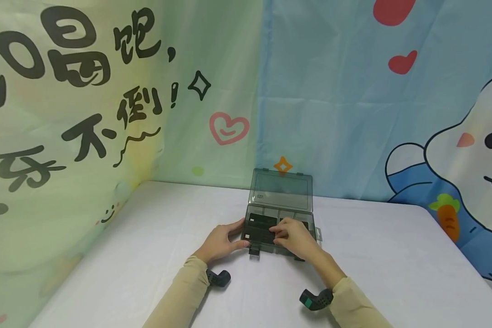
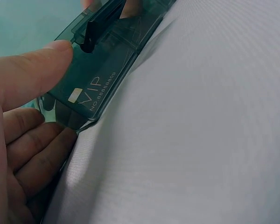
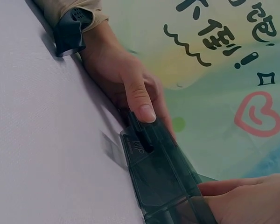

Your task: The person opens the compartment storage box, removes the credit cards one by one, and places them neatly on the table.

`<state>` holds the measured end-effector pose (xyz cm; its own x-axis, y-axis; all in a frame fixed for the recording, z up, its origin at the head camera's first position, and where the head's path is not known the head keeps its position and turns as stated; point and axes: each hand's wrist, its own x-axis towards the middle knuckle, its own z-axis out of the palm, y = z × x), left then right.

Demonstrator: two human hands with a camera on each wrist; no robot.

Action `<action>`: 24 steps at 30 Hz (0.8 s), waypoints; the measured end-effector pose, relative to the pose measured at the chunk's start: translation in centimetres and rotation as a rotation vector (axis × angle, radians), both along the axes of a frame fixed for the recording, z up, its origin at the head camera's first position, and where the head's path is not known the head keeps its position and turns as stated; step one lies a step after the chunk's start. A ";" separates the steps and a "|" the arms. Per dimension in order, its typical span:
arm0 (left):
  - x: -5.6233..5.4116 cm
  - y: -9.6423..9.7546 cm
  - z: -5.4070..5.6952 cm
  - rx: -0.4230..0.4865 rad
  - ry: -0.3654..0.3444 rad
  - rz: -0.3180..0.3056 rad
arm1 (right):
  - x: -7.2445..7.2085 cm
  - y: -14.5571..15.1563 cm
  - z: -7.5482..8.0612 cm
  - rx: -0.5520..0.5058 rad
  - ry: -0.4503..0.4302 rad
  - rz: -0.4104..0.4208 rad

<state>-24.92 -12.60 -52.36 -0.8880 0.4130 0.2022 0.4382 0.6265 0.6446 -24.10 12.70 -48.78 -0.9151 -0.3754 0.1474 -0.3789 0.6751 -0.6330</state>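
Observation:
A translucent dark storage box (image 1: pixel 281 250) with compartments stands on the table, its hinged lid (image 1: pixel 284 184) tipped back. Black cards lie inside, among them an upper one (image 1: pixel 262 221) and a front one (image 1: pixel 259 235). Through the front wall, the left wrist view shows "VIP" lettering on a card (image 2: pixel 91 95). My left hand (image 1: pixel 222 242) grips the box's left side, thumb at the front corner and fingers along the side. Above the compartments, my right hand (image 1: pixel 294 237) has curled fingers that seem to pinch the front card's right end; its fingertips are partly hidden in the right wrist view.
A white cloth covers the table (image 1: pixel 180 218). Printed curtains (image 1: pixel 332 114) hang behind and to the left, close behind the raised lid. Latches (image 1: pixel 254 251) stick out at the box's front, and a small loop (image 1: pixel 319 234) juts from its right side.

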 end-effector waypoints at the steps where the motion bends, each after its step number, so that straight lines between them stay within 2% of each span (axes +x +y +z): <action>1: 0.0 0.0 0.0 -0.001 0.000 0.001 | -0.1 0.0 -0.1 0.001 0.004 0.001; 9: -0.1 0.0 -0.3 -0.014 -0.003 -0.001 | -0.1 0.2 -0.4 -0.023 0.003 0.032; 15: -0.2 0.0 -0.5 -0.015 0.006 -0.010 | -0.6 0.6 -0.9 -0.022 0.029 0.089; 20: -0.4 0.0 -0.5 -0.008 0.013 -0.009 | -1.1 0.9 -1.1 -0.053 -0.083 0.092; 24: -0.3 -0.1 -0.5 0.001 0.000 -0.006 | -1.3 1.1 -1.0 -0.101 -0.177 0.140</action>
<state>-25.27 -12.67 -52.88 -0.8853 0.4185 0.2027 0.4423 0.6232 0.6450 -25.40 13.78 -49.81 -0.8700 -0.4920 0.0329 -0.3418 0.5536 -0.7594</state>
